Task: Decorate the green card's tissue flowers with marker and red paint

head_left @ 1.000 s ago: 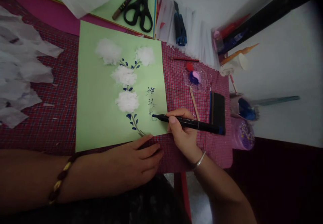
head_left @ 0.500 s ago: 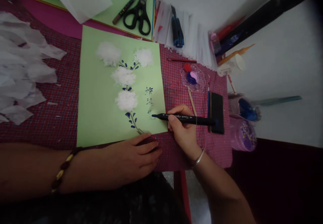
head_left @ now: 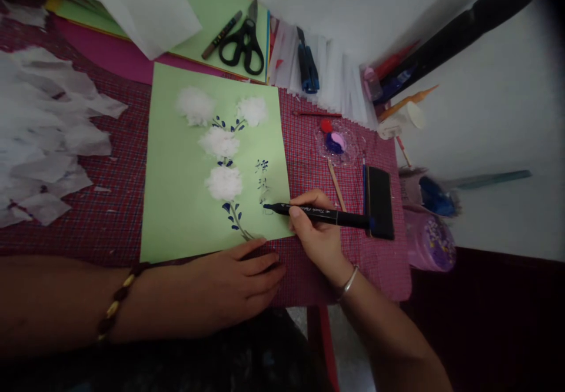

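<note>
Here I watch the right hand (head_left: 318,240) pinching the marker (head_left: 324,215), which lies crosswise over the paper's (head_left: 176,174) right edge, tip at the lettering (head_left: 262,183). Left hand (head_left: 236,283): loosely spread, along the near edge.

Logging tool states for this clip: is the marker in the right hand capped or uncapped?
Uncapped: the marker in the right hand tapers to a bare dark nib at the lettering on the green paper.

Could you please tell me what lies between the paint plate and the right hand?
In the head view, a wooden stick lies on the checked cloth between the plate and the right hand, which holds a black marker.
</note>
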Demonstrator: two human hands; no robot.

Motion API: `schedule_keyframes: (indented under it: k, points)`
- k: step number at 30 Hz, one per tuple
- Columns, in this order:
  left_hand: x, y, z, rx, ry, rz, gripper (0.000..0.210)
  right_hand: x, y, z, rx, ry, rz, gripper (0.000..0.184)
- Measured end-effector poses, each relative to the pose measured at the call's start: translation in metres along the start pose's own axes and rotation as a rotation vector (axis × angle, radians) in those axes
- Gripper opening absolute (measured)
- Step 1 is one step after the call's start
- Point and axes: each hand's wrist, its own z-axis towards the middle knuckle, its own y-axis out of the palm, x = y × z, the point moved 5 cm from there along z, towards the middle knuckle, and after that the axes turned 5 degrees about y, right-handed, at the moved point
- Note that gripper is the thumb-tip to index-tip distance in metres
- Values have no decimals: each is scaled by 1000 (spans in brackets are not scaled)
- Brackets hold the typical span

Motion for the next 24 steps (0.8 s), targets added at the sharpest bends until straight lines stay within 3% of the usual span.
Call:
schedule_keyframes:
  k: [24]
  points:
    - [0,0,1,-59,15,9,33,0,2,-1,-19,-39,-48,4]
